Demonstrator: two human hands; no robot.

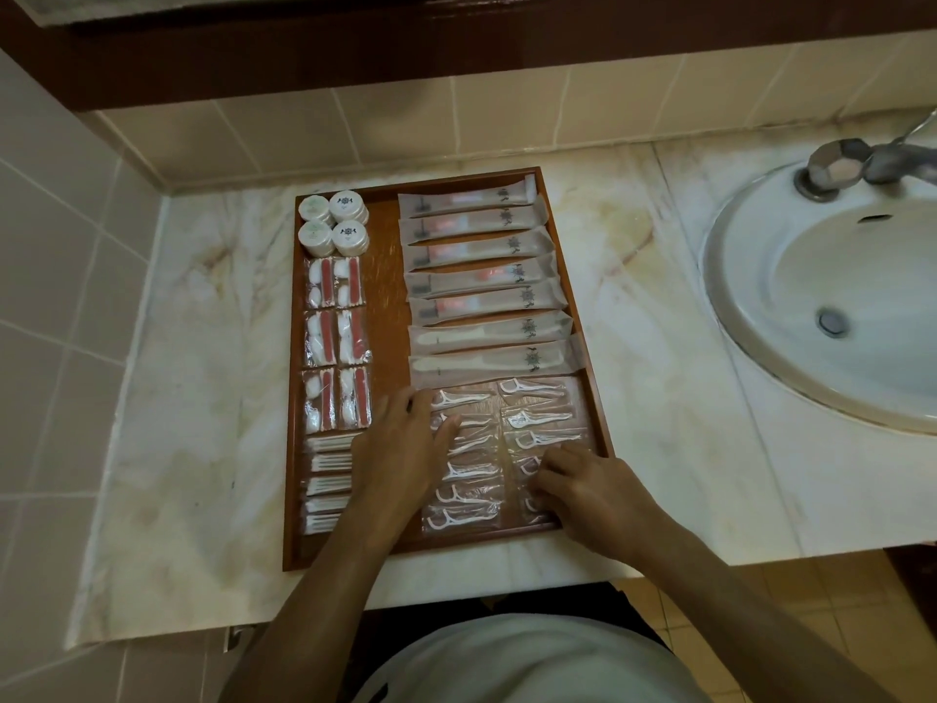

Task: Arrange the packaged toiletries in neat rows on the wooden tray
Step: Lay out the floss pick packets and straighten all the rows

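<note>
Final step: left hand [405,438] flat, right hand [583,484] fingers curled, pressing floss packets [466,492] at tray [568,220] near edge; next, square columns.

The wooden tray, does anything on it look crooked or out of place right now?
Mostly tidy. The floss pick packets, under both hands, overlap unevenly and sit slightly askew, and the long sachets fan at a slight tilt. The round soaps sit square on the wooden tray.

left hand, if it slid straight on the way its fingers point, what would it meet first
Most likely the left hand would first run over the floss pick packets under its fingertips, then reach the long comb sachet beyond; depth is uncertain.
</note>
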